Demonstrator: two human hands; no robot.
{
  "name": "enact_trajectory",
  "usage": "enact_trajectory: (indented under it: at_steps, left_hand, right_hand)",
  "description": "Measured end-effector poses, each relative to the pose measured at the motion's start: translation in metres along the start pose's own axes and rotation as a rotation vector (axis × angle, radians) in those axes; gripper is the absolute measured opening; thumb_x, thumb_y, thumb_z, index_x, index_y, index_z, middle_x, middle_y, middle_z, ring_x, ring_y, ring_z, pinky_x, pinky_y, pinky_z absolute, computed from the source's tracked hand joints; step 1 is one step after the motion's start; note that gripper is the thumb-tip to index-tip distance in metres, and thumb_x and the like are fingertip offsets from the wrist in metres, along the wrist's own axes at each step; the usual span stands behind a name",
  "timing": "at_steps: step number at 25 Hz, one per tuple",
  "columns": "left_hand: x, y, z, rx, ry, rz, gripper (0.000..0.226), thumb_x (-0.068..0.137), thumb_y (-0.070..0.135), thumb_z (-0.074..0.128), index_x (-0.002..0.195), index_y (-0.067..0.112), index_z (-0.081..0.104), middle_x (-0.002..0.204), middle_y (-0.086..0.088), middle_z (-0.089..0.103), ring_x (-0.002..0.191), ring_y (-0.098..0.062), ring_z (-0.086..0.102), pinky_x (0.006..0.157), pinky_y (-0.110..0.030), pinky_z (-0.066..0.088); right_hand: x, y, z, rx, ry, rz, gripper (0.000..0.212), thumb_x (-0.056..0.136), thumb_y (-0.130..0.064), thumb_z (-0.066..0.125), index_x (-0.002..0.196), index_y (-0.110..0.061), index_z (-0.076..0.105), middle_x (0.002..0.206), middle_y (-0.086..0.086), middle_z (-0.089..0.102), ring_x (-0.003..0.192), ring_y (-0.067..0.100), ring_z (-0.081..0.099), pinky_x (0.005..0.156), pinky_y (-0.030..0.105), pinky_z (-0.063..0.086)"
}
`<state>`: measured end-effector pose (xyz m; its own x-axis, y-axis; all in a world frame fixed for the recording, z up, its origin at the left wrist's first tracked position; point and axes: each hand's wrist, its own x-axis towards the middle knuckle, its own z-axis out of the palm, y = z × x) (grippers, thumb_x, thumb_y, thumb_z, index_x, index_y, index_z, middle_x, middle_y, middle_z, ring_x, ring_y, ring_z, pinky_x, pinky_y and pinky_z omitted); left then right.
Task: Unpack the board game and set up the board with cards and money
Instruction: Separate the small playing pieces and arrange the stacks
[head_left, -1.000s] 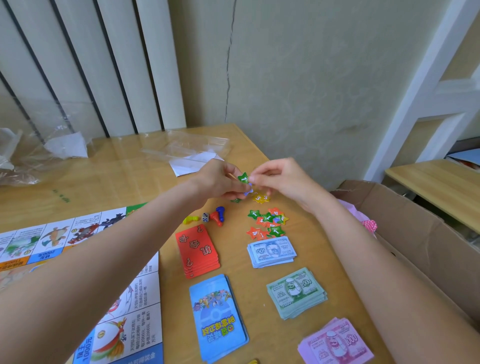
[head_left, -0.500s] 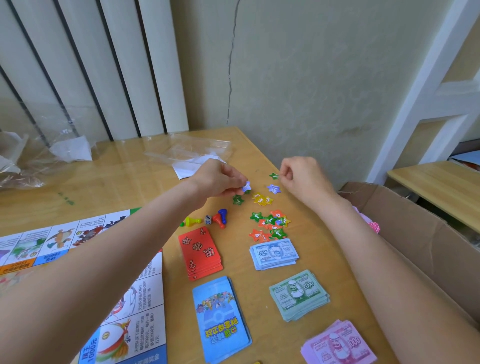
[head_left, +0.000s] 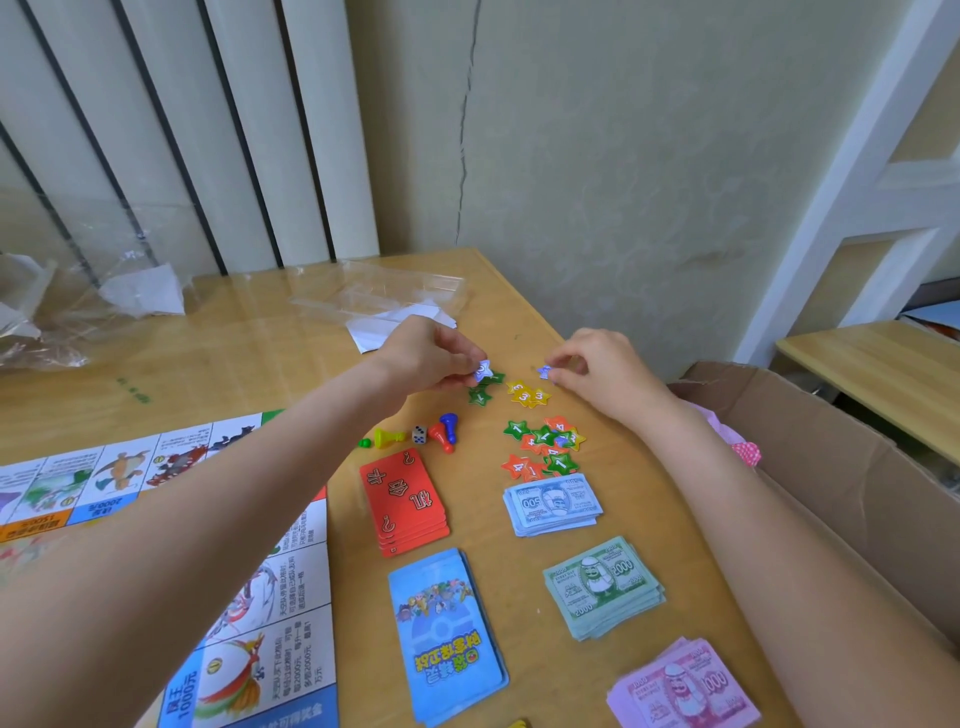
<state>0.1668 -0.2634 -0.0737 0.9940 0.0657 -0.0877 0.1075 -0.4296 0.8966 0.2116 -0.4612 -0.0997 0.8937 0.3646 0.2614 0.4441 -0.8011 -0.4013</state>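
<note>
The star tokens are being sorted by colour at the far right of the table (head_left: 249, 343). The left hand (head_left: 423, 358) pinches a purple star token (head_left: 484, 370) between thumb and fingertips, just above two green stars (head_left: 480, 395). The right hand (head_left: 597, 369) pinches a second purple star (head_left: 544, 371), held low over the tabletop beside two yellow stars (head_left: 527, 394). An unsorted heap of stars (head_left: 545, 447) lies nearer the person.

The board (head_left: 156, 519) lies unfolded at the left. Beside it sit the red card deck (head_left: 404, 501) and the blue card deck (head_left: 447, 639); to their right, three money stacks: blue (head_left: 553, 504), green (head_left: 602, 587), pink (head_left: 680, 686). Pawns and a die (head_left: 420, 434) lie between the decks and the stars.

Hazards, as judged:
- The tokens are thin and light; a forearm sweep over the heap would likely scatter them.
- The right-hand group sits near the table edge, above an open cardboard box (head_left: 831, 467); a flicked token could drop in.
- Clear wrapping (head_left: 379, 296) lies just beyond the hands and could snag a sleeveless wrist or hide a token.
</note>
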Motion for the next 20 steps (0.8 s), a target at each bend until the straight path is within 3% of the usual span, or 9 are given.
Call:
enact_trajectory:
  at_steps: [3,6,8,12,18,20]
  left_hand:
    - [0.003,-0.003,-0.002,0.097,-0.001,0.015,0.018,0.088,-0.003,0.056,0.101,0.000,0.069,0.080,-0.010,0.064,0.070,-0.015,0.061,0.077,-0.020,0.053]
    - [0.004,-0.003,0.001,0.235,-0.042,0.047,0.020,0.088,-0.003,0.055,0.098,0.005,0.070,0.073,-0.001,0.062,0.059,-0.004,0.058,0.059,-0.006,0.049]
    - [0.006,-0.002,0.002,0.296,0.011,0.095,0.020,0.087,-0.002,0.056,0.097,0.007,0.070,0.073,0.001,0.062,0.052,0.000,0.056,0.053,-0.003,0.044]
    - [0.008,-0.002,-0.001,0.407,0.042,0.134,0.019,0.086,0.003,0.060,0.100,0.007,0.071,0.088,-0.003,0.063,0.077,-0.010,0.055,0.054,0.001,0.037]
    - [0.005,-0.003,0.000,0.152,0.057,0.067,0.012,0.085,-0.001,0.061,0.091,0.009,0.066,0.072,0.005,0.060,0.058,-0.001,0.057,0.056,-0.002,0.044]
    - [0.004,0.004,0.003,0.002,0.052,0.120,0.014,0.085,-0.003,0.061,0.095,0.006,0.064,0.072,0.001,0.059,0.057,0.000,0.059,0.064,-0.011,0.050]
  right_hand:
    - [0.001,0.000,0.001,0.052,0.102,0.029,0.017,0.086,-0.007,0.059,0.097,-0.007,0.072,0.099,0.009,0.065,0.083,0.017,0.053,0.073,0.021,0.033]
    - [0.001,-0.004,0.004,0.064,0.079,0.019,0.014,0.085,-0.007,0.059,0.090,-0.009,0.072,0.096,0.007,0.065,0.080,0.015,0.053,0.074,0.020,0.035]
    - [-0.001,-0.006,0.006,0.067,0.069,0.018,0.014,0.085,-0.008,0.059,0.089,-0.009,0.072,0.096,0.007,0.065,0.079,0.014,0.054,0.074,0.020,0.035]
    - [0.000,-0.009,0.004,0.094,0.082,0.028,0.015,0.085,-0.007,0.058,0.086,-0.008,0.073,0.094,0.007,0.065,0.077,0.014,0.054,0.068,0.017,0.032]
    - [-0.001,-0.019,0.002,0.130,0.073,0.005,0.011,0.084,-0.010,0.062,0.087,-0.007,0.072,0.091,0.006,0.067,0.071,0.011,0.053,0.068,0.016,0.035]
    - [0.000,-0.033,0.002,0.332,0.033,-0.011,0.009,0.082,-0.013,0.067,0.089,-0.007,0.070,0.082,0.004,0.065,0.062,0.004,0.052,0.062,0.010,0.038]
